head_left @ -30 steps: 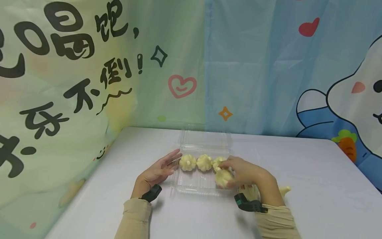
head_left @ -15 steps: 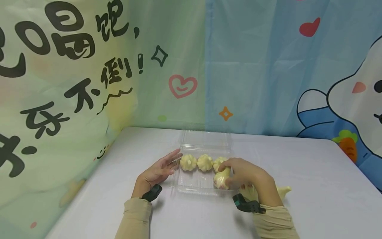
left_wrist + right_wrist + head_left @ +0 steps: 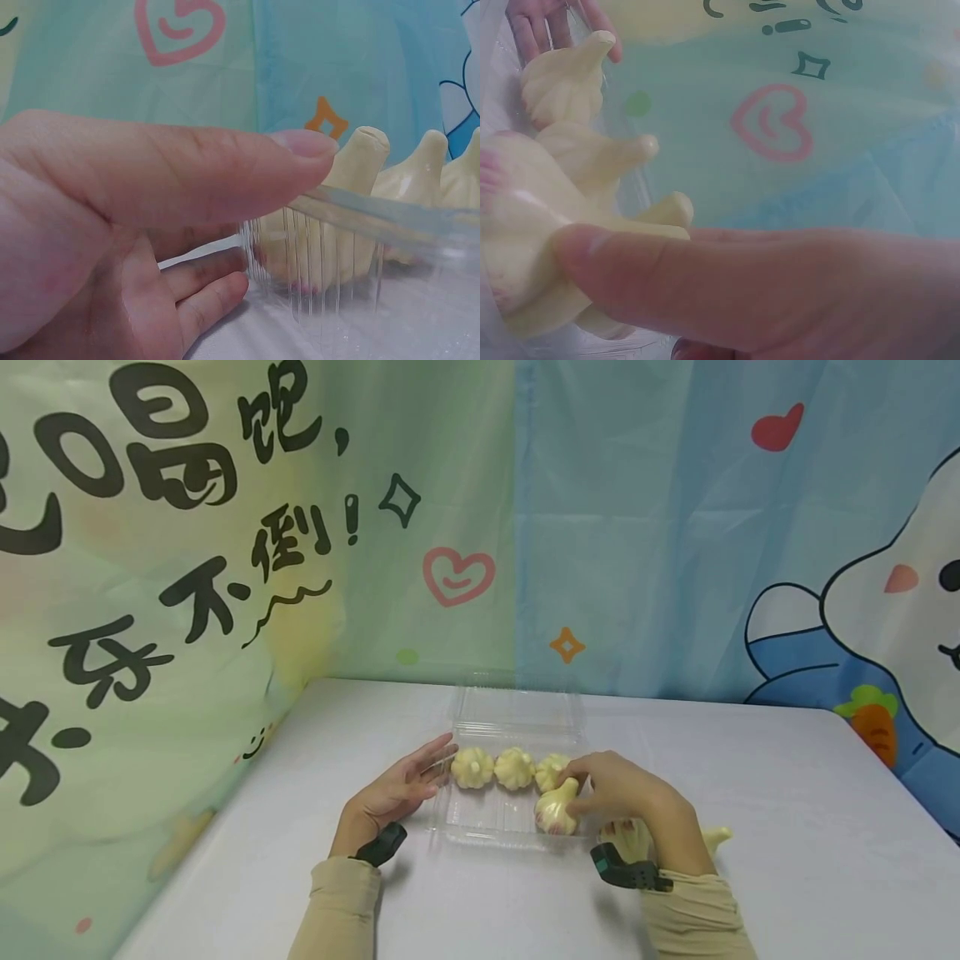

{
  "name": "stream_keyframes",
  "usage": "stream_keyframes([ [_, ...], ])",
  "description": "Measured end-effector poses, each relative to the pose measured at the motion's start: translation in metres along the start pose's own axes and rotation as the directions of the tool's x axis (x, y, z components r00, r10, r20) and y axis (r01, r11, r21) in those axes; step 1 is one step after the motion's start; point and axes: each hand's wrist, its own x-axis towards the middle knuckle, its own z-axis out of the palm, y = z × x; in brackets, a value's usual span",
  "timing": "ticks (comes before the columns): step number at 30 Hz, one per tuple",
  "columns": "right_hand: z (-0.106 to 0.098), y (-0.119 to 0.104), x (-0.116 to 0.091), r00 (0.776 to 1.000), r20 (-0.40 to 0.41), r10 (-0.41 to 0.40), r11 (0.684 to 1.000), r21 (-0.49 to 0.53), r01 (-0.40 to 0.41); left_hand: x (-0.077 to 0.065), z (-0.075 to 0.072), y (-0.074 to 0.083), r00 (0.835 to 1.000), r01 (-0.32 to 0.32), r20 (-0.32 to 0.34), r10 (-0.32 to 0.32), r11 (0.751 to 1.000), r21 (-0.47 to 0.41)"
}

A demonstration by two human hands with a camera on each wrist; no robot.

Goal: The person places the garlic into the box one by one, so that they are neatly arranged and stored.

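Observation:
A clear plastic clamshell box [image 3: 480, 837] lies on the table with its lid folded back. Along its back wall stand three pale garlic bulbs, a left one [image 3: 472, 768], a middle one [image 3: 514, 768] and a right one [image 3: 550, 770] partly covered. My right hand [image 3: 626, 789] holds another garlic bulb [image 3: 555, 812] by thumb and fingers at the box's front right, its stem up and purple-streaked base down. At the box's left side my left hand [image 3: 397, 787] rests with straight fingers; in the left wrist view its thumb [image 3: 225, 169] lies at the rim.
More garlic, a streaked bulb [image 3: 626, 839] and a stem [image 3: 716, 837], lies right of the box, partly hidden by my right wrist. The transparent lid [image 3: 517, 710] lies toward the back. A printed curtain [image 3: 615, 527] hangs behind the white table [image 3: 480, 910].
In my right hand the garlic bulb has turned from tilted to stem-up and come slightly lower at the box's front right. My left hand has stayed in place.

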Motion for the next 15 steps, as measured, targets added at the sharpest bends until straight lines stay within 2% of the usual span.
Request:
stream_keyframes([
  [8, -0.004, 0.005, -0.003, 1.0, -0.019, 0.011, 1.0, -0.001, -0.011, 0.003, -0.001, -0.001, 1.0, -0.005, 0.011, 0.005, 1.0, 0.003],
  [15, -0.019, 0.007, -0.02, 0.997, -0.079, 0.023, 1.0, -0.003, -0.024, -0.001, -0.001, -0.004, 1.0, 0.011, -0.013, -0.011, 1.0, 0.003],
])
